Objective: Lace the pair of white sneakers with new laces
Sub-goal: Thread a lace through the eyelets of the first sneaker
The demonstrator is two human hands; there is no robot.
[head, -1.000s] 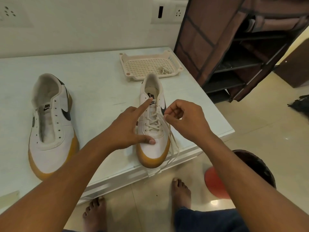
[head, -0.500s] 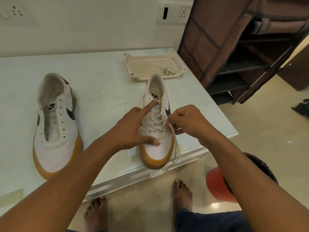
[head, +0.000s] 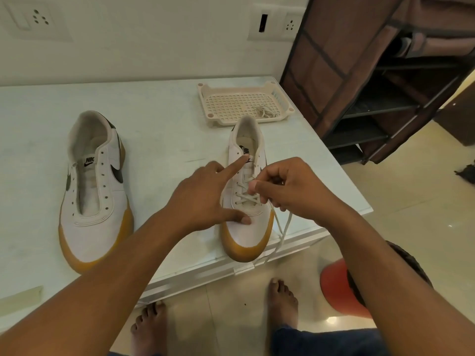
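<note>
Bench (head: 167, 119), white: two white sneakers, gum soles, toes toward me.
Unlaced sneaker (head: 95, 201): at left.
Part-laced sneaker (head: 254, 227): at the near edge, lower eyelets crossed with a cream lace (head: 285, 227); loose ends hang over the bench edge.
My left grip (head: 203, 199): holds nothing; index finger straight on the tongue, thumb pressing the toe cap.
My right grip (head: 290, 188): fingers curled, pinching the lace above the crossings.
Perforated tray (head: 205, 104): just behind the part-laced sneaker; contents, one bundled spare lace (head: 264, 111) at its near right.
Brown shoe rack (head: 359, 73): right of the bench.
</note>
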